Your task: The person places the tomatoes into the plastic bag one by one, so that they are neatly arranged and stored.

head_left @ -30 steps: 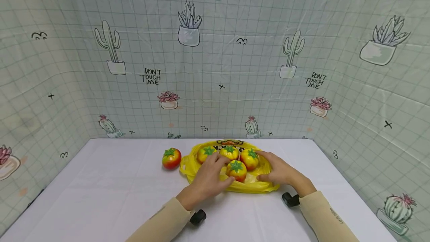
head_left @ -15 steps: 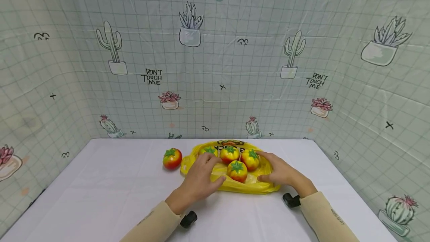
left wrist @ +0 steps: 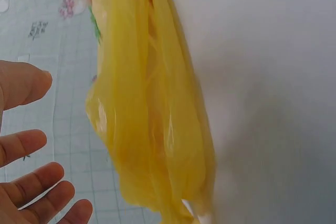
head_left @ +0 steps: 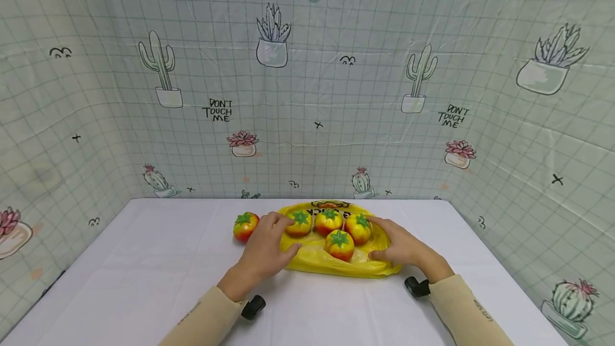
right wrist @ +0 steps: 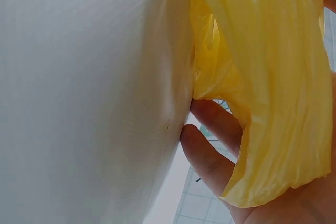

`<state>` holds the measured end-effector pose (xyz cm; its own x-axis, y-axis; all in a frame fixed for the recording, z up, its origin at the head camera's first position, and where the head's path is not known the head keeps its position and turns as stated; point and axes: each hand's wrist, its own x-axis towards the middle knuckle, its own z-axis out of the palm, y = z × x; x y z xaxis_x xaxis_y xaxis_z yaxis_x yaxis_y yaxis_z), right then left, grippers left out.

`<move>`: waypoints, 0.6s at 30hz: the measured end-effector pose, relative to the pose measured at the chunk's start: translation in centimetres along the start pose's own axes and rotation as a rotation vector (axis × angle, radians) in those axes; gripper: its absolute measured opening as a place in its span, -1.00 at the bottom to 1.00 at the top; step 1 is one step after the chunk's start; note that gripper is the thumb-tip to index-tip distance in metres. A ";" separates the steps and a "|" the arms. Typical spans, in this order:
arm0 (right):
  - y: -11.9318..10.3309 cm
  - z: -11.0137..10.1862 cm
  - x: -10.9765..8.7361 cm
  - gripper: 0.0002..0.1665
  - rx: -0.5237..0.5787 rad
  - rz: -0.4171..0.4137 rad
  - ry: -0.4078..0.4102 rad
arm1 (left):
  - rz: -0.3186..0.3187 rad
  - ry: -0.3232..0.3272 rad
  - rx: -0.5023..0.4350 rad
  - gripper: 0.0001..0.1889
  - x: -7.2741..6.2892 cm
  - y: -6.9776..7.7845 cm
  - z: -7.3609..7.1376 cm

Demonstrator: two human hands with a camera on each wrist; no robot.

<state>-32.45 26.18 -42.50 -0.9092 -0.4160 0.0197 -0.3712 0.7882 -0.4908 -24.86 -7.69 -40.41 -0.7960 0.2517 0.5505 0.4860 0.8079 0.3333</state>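
Note:
Several shiny yellow-red tomatoes (head_left: pixel 339 244) with green star-shaped tops sit in a yellow plastic bag (head_left: pixel 326 266) that lies with its mouth spread. One more tomato (head_left: pixel 244 227) is on the table, left of the bag and partly behind my left hand (head_left: pixel 261 250). That hand hovers at the bag's left edge, thumb and fingers apart and nothing between them; the left wrist view shows its fingers (left wrist: pixel 44 177) loosely spread beside the yellow plastic. My right hand (head_left: pixel 401 244) holds the bag's right side, where its fingers (right wrist: pixel 207 156) show behind the hanging plastic.
A white cloth (head_left: pixel 158 260) covers the table. Grid-patterned fabric (head_left: pixel 307 95) with cactus drawings hangs at the back and both sides. Each wrist carries a small black camera (head_left: pixel 253 307).
My left hand has moved left, from beside the front tomato to the bag's left edge, close to the lone tomato. The right hand stays in place.

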 end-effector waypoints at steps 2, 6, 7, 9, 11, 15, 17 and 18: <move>0.0 0.0 -0.1 0.05 0.003 -0.002 0.001 | -0.011 -0.002 0.013 -0.57 0.0 -0.5 -0.2; 0.0 0.0 0.0 0.05 0.003 0.002 0.000 | -0.029 0.001 0.042 -0.57 -0.1 -1.5 -0.8; 0.0 0.0 0.0 0.06 0.001 0.005 0.000 | -0.027 0.003 0.049 -0.58 -0.1 -1.7 -0.9; 0.0 0.0 0.0 0.06 0.001 0.012 0.000 | -0.023 0.013 0.062 -0.59 0.0 -2.3 -1.2; 0.1 0.0 0.0 0.06 0.000 0.016 0.001 | -0.023 0.026 0.079 -0.59 0.0 -2.9 -1.5; 0.0 0.0 0.0 0.06 0.002 0.014 0.003 | -0.050 0.030 0.097 -0.60 0.0 -4.1 -2.1; 0.0 0.1 0.0 0.06 0.004 0.010 0.003 | -0.062 0.027 0.101 -0.59 0.1 -4.6 -2.3; 0.0 0.1 0.0 0.05 0.006 0.008 0.003 | -0.073 0.022 0.098 -0.60 0.1 -4.8 -2.4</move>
<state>-32.43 26.14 -42.54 -0.9128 -0.4080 0.0187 -0.3628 0.7889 -0.4959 -26.44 -12.84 -40.14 -0.8196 0.1796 0.5441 0.3883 0.8723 0.2970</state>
